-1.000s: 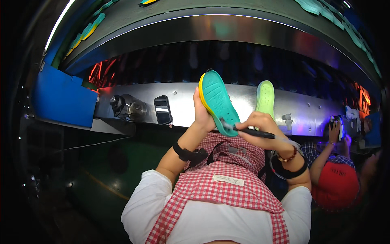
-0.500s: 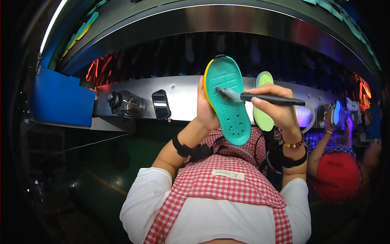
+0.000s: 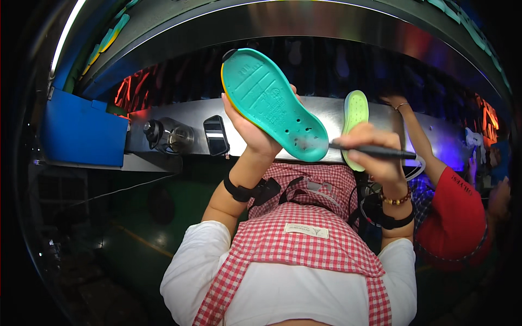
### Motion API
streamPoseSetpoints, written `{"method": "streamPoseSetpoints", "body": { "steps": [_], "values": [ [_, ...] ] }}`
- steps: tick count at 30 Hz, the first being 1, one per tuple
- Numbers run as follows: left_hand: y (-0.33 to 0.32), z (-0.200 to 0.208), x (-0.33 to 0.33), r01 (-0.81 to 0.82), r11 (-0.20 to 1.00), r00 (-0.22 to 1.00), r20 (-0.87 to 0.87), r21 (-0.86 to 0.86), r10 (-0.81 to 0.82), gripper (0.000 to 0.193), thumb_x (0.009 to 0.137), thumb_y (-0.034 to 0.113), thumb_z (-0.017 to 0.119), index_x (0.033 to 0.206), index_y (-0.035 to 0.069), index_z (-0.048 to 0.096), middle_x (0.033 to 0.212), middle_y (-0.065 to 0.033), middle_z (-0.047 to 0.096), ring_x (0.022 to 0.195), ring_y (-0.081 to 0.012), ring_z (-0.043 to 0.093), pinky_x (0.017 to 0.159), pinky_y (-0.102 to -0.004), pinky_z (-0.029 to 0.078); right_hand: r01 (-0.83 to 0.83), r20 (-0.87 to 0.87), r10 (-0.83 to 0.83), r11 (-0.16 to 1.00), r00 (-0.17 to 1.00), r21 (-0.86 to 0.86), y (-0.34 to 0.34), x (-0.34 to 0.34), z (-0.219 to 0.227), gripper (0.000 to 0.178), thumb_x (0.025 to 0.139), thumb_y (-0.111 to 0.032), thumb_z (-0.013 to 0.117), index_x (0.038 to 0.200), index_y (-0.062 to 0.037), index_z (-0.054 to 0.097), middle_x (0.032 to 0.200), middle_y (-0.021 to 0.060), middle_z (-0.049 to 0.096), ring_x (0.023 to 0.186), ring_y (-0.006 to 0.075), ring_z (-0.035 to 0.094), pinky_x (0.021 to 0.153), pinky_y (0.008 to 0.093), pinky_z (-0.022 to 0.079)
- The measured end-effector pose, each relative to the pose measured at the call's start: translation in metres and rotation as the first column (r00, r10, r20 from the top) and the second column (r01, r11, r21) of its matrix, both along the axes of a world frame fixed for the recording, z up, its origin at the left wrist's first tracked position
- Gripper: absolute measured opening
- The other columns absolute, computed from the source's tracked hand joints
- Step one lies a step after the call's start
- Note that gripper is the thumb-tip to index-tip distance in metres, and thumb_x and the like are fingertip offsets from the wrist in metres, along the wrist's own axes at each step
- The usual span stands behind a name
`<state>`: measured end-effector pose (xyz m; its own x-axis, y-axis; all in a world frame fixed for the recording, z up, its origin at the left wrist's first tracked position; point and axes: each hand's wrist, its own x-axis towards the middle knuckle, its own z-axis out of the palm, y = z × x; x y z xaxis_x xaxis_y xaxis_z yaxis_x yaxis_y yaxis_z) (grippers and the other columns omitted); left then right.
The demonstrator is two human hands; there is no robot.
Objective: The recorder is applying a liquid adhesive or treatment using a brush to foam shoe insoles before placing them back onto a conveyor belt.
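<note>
My left hand (image 3: 251, 130) is wrapped around a teal shoe sole (image 3: 266, 98) from below and behind, fingertips showing at its far edge. The sole has a yellow side edge, a black tip and several dark holes in its lower end. It is tilted, its black tip pointing up and left. My right hand (image 3: 379, 149) grips a brush (image 3: 380, 151) by its black handle. The blurred bristle end lies over the holed end of the sole; whether it touches I cannot tell. Behind my right hand, a pale green sole (image 3: 356, 108) lies on the metal bench (image 3: 321, 108).
A dark phone (image 3: 216, 136) and a clear jug with a black lid (image 3: 169, 137) stand to the left, beside a blue box (image 3: 81, 133). At the right a co-worker in red (image 3: 454, 217) reaches an arm (image 3: 418, 127) over the bench. Dark rollers or slots glow red behind.
The teal sole has moved up and left and turned, its tip swinging left. The brush has shifted from the sole's middle to its holed end. The co-worker's arm has reached toward the bench's back.
</note>
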<state>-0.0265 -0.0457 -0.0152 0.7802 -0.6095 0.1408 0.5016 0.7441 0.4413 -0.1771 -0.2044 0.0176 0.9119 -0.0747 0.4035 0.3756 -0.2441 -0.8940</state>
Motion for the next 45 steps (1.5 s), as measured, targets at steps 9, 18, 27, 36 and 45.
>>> {"method": "streamPoseSetpoints", "body": {
  "steps": [9,18,27,36,45],
  "values": [
    [0.004,0.021,-0.006,0.034,0.997,0.999,-0.031,0.073,-0.032,0.089,0.083,0.075,0.019,0.127,0.002,0.045,0.112,-0.0235,0.057,0.099,-0.0324,0.060,0.086,-0.0443,0.050,-0.050,-0.131,0.126,0.880,0.983,0.472,0.001,-0.001,-0.015,0.022,0.077,0.004,0.062,0.098,0.0052,0.064,0.102,0.0186,0.065,0.096,0.0230,0.063,0.088,0.0309,0.048],
    [0.011,-0.021,-0.014,0.426,0.900,0.902,0.039,0.093,-0.431,0.058,0.094,0.048,0.034,0.133,0.005,0.041,0.123,-0.0192,0.053,0.111,-0.0329,0.054,0.089,-0.0475,0.048,-0.213,-0.115,0.227,0.969,0.967,0.124,0.008,-0.004,0.011,0.023,0.075,0.005,0.067,0.097,0.0037,0.066,0.097,0.0156,0.068,0.089,0.0184,0.066,0.081,0.0269,0.052],
    [0.020,0.004,0.001,0.672,0.658,0.725,-0.123,0.340,-0.678,0.042,0.094,0.031,0.042,0.119,-0.002,0.052,0.106,-0.0155,0.062,0.089,-0.0196,0.065,0.079,-0.0313,0.054,-0.348,-0.110,0.339,0.935,0.934,-0.075,0.002,-0.008,0.023,0.022,0.073,0.003,0.070,0.095,0.0004,0.067,0.098,0.0155,0.068,0.092,0.0256,0.066,0.081,0.0316,0.053],
    [0.032,0.020,0.005,0.527,0.445,0.670,-0.033,0.725,-0.741,0.051,0.090,0.033,0.048,0.122,-0.006,0.051,0.112,-0.0174,0.060,0.095,-0.0209,0.061,0.084,-0.0310,0.049,-0.370,-0.151,0.342,0.898,0.927,-0.237,-0.014,-0.009,0.028,0.022,0.076,0.002,0.067,0.097,-0.0020,0.067,0.101,0.0136,0.067,0.095,0.0256,0.066,0.084,0.0330,0.052],
    [0.048,0.018,0.012,0.443,0.550,0.811,-0.056,0.708,-0.582,0.052,0.087,0.040,0.051,0.111,-0.005,0.059,0.096,-0.0153,0.065,0.080,-0.0186,0.065,0.069,-0.0276,0.053,-0.275,-0.025,0.274,0.959,0.961,-0.073,-0.012,-0.026,0.000,0.023,0.075,0.006,0.066,0.097,-0.0009,0.067,0.102,0.0163,0.067,0.093,0.0262,0.066,0.084,0.0313,0.051]
  ]
}}
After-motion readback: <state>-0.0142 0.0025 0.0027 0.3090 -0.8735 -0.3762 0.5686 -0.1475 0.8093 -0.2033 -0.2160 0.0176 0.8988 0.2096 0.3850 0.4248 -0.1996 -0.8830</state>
